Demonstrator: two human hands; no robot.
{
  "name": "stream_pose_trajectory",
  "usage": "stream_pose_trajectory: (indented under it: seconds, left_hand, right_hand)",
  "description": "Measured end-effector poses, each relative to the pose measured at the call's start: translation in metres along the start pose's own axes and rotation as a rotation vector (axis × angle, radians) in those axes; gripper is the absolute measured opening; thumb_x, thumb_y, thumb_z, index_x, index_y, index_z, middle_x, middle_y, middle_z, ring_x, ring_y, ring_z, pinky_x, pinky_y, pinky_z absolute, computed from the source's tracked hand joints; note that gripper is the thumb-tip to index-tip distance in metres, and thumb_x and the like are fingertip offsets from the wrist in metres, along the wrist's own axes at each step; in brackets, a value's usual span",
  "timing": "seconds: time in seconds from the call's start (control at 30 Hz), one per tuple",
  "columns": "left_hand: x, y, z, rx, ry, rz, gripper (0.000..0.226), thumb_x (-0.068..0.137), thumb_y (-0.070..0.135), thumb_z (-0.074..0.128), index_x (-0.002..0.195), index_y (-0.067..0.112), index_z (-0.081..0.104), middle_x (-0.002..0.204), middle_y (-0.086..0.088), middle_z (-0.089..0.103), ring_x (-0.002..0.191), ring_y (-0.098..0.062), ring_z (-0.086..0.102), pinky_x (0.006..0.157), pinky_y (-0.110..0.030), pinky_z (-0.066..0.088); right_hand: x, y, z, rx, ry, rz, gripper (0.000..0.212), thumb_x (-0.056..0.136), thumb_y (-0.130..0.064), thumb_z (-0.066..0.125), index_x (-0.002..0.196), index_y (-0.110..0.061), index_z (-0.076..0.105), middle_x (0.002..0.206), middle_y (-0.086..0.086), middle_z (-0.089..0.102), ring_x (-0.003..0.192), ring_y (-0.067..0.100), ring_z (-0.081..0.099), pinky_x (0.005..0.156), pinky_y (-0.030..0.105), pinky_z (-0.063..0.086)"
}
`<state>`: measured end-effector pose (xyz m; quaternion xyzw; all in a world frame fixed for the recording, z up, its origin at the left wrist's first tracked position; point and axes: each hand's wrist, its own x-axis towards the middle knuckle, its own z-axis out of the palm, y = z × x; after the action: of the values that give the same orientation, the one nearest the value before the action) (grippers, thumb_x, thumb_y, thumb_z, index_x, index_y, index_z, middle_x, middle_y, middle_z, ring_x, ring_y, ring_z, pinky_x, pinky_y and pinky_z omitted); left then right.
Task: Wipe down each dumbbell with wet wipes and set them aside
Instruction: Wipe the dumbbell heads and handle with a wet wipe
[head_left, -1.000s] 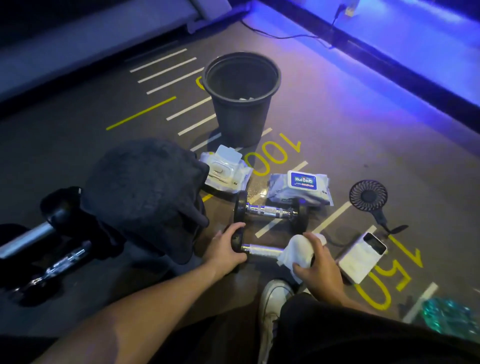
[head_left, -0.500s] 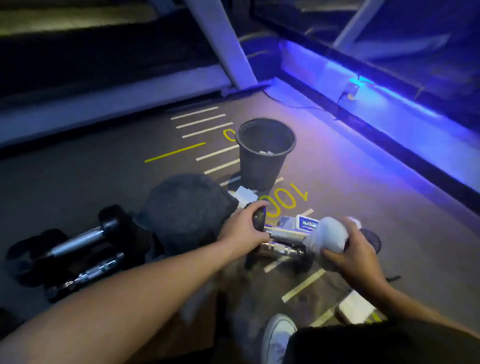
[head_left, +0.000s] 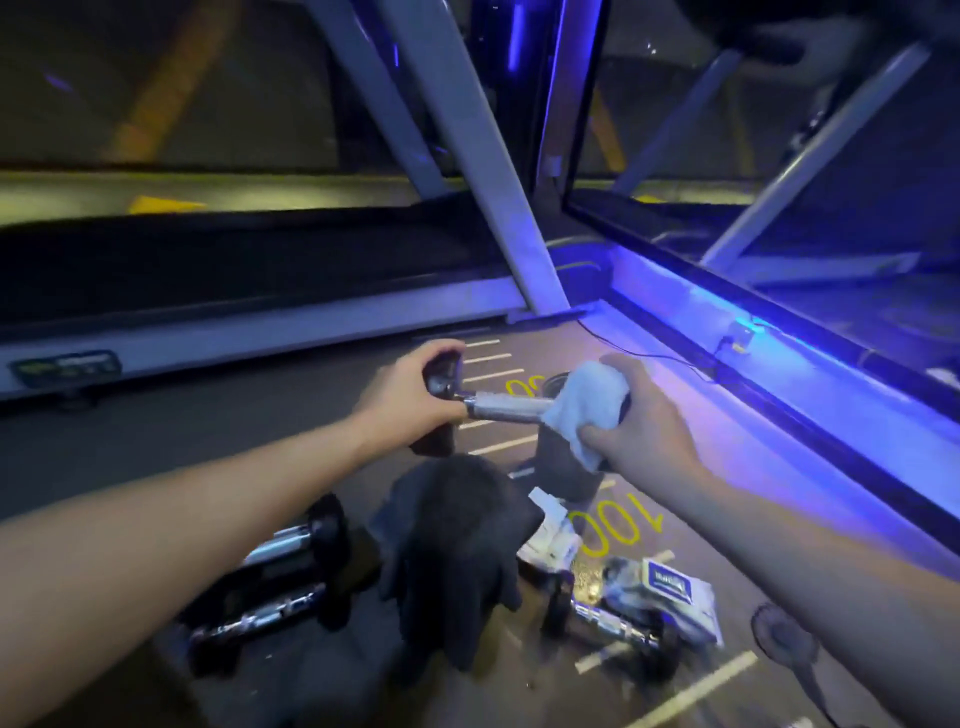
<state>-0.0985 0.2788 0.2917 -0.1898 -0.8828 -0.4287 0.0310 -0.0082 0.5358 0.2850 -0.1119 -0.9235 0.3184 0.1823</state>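
Chrome-handled dumbbell (head_left: 506, 407), one, is held level in the air above the gym floor (head_left: 260, 431), between both hands. Left hand (head_left: 410, 397) grips its dark left head, fingers curled over the top and thumb beneath. Right hand (head_left: 641, 421) wraps one white wet wipe (head_left: 584, 408) round the right head, fingers curled and pinching the cloth against it; that head is almost wholly hidden.

Three further dumbbells lie on the floor: two (head_left: 270, 587) side by side at lower left, partly blurred, and one (head_left: 608, 618) at lower centre, just in front of a wipes pack.

Two wet-wipe packs lie near the yellow "100" marking: one with its flap open (head_left: 550, 535), one with a blue label (head_left: 670, 587).

One dark cloth heap (head_left: 452, 551) sits between the left pair and the packs. One black bin (head_left: 563, 467) stands behind the raised dumbbell, largely hidden. One small handheld fan (head_left: 784, 644) lies at lower right. Treadmill frames (head_left: 467, 156) fill the background.
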Motion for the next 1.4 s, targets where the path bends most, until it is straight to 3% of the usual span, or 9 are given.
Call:
stream_pose_trajectory:
  seconds: [0.23, 0.57, 0.83, 0.97, 1.03, 1.1, 1.17, 1.27, 1.4]
  left_hand:
    - [-0.016, -0.079, -0.012, 0.056, -0.015, -0.182, 0.078, 0.054, 0.042, 0.080, 0.129, 0.048, 0.059, 0.111, 0.010, 0.070, 0.100, -0.016, 0.066, 0.088, -0.031, 0.055]
    - [0.016, -0.114, 0.005, 0.014, -0.049, -0.204, 0.077, 0.057, 0.040, 0.080, 0.129, 0.050, 0.057, 0.111, 0.012, 0.070, 0.101, -0.016, 0.066, 0.091, -0.029, 0.053]
    - [0.008, -0.140, 0.023, 0.042, -0.141, -0.187, 0.077, 0.068, 0.040, 0.083, 0.136, 0.052, 0.048, 0.119, 0.005, 0.065, 0.109, -0.020, 0.062, 0.086, -0.025, 0.045]
    - [0.012, -0.157, 0.010, -0.083, -0.265, -0.225, 0.107, 0.041, 0.068, 0.085, 0.134, 0.066, 0.032, 0.138, 0.000, 0.050, 0.128, -0.015, 0.051, 0.113, -0.030, 0.040]
    - [0.011, -0.166, 0.003, -0.252, -0.373, -0.269, 0.141, 0.028, 0.068, 0.094, 0.148, 0.054, 0.020, 0.147, 0.010, 0.041, 0.131, -0.002, 0.048, 0.107, -0.016, 0.040]
    - [0.006, -0.173, 0.000, -0.384, -0.492, -0.297, 0.158, 0.027, 0.059, 0.098, 0.156, 0.042, 0.009, 0.141, 0.020, 0.043, 0.113, 0.013, 0.058, 0.089, -0.008, 0.048]
    - [0.001, -0.178, 0.005, -0.454, -0.571, -0.298, 0.153, 0.035, 0.043, 0.102, 0.157, 0.041, 0.008, 0.132, 0.016, 0.055, 0.103, 0.008, 0.066, 0.081, -0.018, 0.056]
    - [-0.002, -0.175, 0.016, -0.588, -0.510, -0.407, 0.118, 0.049, 0.024, 0.096, 0.142, 0.054, 0.030, 0.115, 0.009, 0.070, 0.097, -0.012, 0.071, 0.084, -0.045, 0.060]
    - [-0.001, -0.172, 0.023, -0.668, -0.448, -0.390, 0.102, 0.061, 0.010, 0.089, 0.140, 0.049, 0.038, 0.110, 0.015, 0.073, 0.100, -0.010, 0.071, 0.080, -0.041, 0.061]
  right_hand:
    - [0.000, -0.013, 0.080, -0.041, -0.148, -0.012, 0.084, 0.063, -0.028, 0.075, 0.139, -0.038, 0.039, 0.108, 0.003, 0.061, 0.096, 0.028, 0.063, 0.073, 0.035, 0.047]
    - [0.026, 0.004, 0.104, -0.057, -0.160, 0.016, 0.077, 0.067, -0.028, 0.073, 0.133, -0.044, 0.038, 0.103, -0.003, 0.059, 0.085, 0.024, 0.060, 0.067, 0.036, 0.048]
    - [0.014, 0.017, 0.127, -0.033, -0.267, 0.088, 0.075, 0.063, -0.036, 0.065, 0.131, -0.048, 0.035, 0.116, -0.001, 0.053, 0.096, 0.028, 0.061, 0.079, 0.046, 0.054]
    - [0.016, 0.016, 0.126, -0.053, -0.285, 0.089, 0.074, 0.066, -0.033, 0.065, 0.132, -0.046, 0.036, 0.117, 0.001, 0.054, 0.093, 0.028, 0.062, 0.077, 0.045, 0.055]
    - [0.016, 0.015, 0.126, -0.060, -0.283, 0.088, 0.073, 0.067, -0.032, 0.065, 0.133, -0.046, 0.036, 0.116, 0.001, 0.055, 0.092, 0.028, 0.062, 0.076, 0.044, 0.055]
    - [0.015, 0.015, 0.126, -0.055, -0.284, 0.091, 0.073, 0.068, -0.032, 0.065, 0.133, -0.046, 0.035, 0.117, 0.001, 0.054, 0.092, 0.028, 0.062, 0.076, 0.044, 0.055]
    - [0.014, 0.014, 0.126, -0.051, -0.292, 0.089, 0.074, 0.069, -0.032, 0.065, 0.134, -0.046, 0.034, 0.119, 0.001, 0.053, 0.094, 0.027, 0.062, 0.076, 0.045, 0.055]
    - [0.013, 0.015, 0.126, -0.044, -0.289, 0.091, 0.074, 0.068, -0.031, 0.065, 0.134, -0.045, 0.034, 0.120, 0.001, 0.052, 0.093, 0.027, 0.061, 0.075, 0.045, 0.055]
    - [0.015, 0.014, 0.124, -0.035, -0.300, 0.119, 0.075, 0.067, -0.032, 0.065, 0.135, -0.043, 0.035, 0.115, 0.001, 0.055, 0.091, 0.025, 0.062, 0.072, 0.043, 0.056]
